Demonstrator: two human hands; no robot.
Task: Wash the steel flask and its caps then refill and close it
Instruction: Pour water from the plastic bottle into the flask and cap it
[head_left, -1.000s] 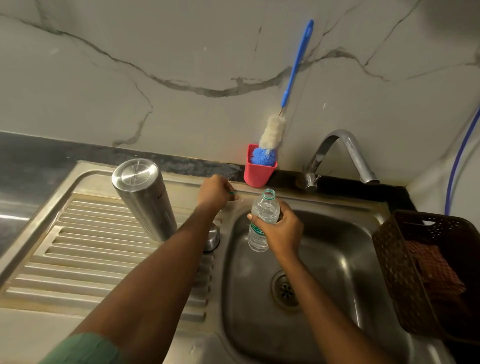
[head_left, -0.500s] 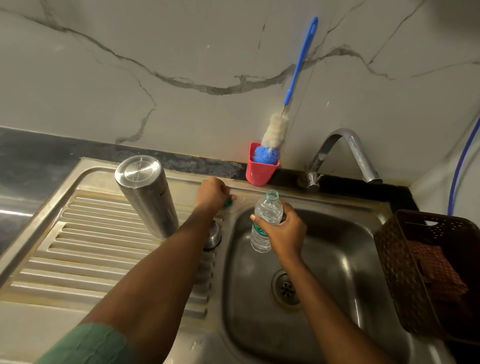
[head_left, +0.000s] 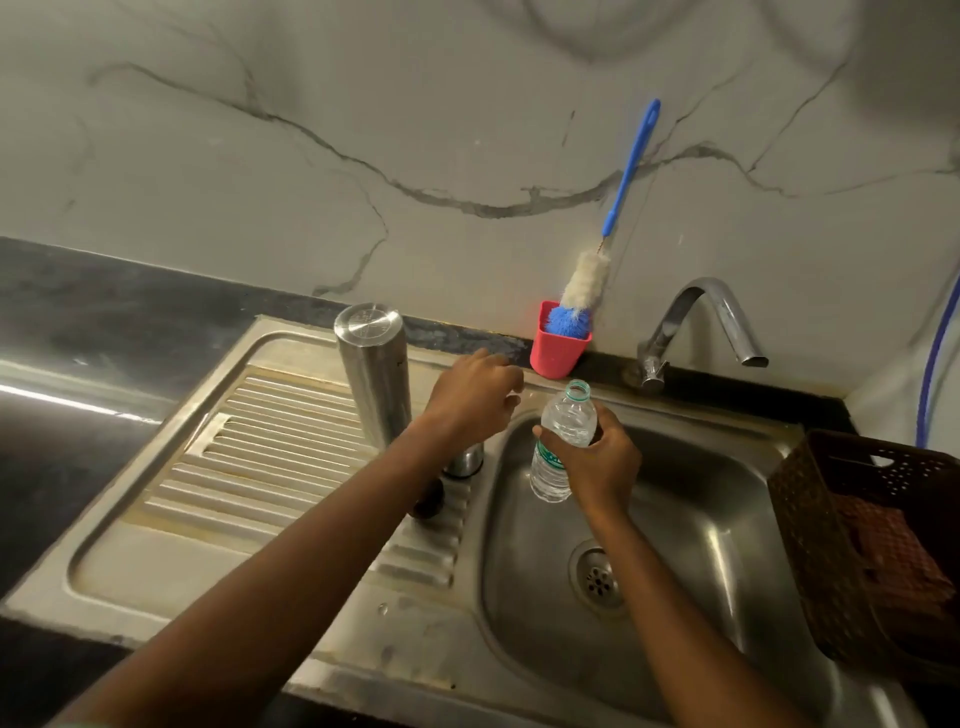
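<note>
Brushed steel flask (head_left: 374, 382), glossy steel sink (head_left: 701, 499), clear plastic bottle (head_left: 563, 441), woven plastic basket (head_left: 810, 545).

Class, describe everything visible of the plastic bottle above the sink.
The plastic bottle is clear and ribbed, with a green-printed label band low on its body and a greenish neck ring. Its cap is off. It is nearly upright above the left side of the sink, gripped around the middle by the right hand.

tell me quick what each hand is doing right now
left hand: loosely curled, back to the camera; cannot tell if it holds anything
right hand: holding the uncapped plastic bottle
</note>
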